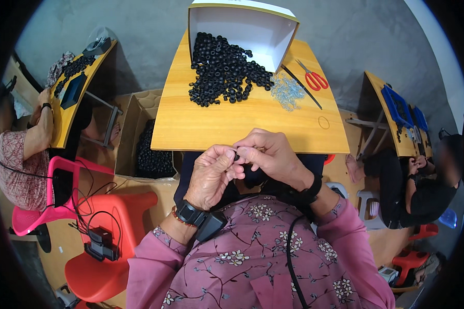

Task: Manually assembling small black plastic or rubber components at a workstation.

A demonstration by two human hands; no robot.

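Just off the near edge of the wooden table, my left hand [211, 172] pinches a small black round part [236, 155] between thumb and forefinger. My right hand [274, 156] meets it there, its thumb and fingers closed at the same part. The fingertips cover most of the piece. On the table a heap of similar black round parts [224, 72] spills out of a tipped white box [265, 36]. To the right of the heap lies a pile of small clear pieces [287, 92].
Red-handled scissors [315, 80], a thin black rod [302, 87] and a loose ring [324, 122] lie on the table's right side. A cardboard carton [129, 135] of black parts stands at left, behind a red chair [108, 247]. People sit at tables on both sides.
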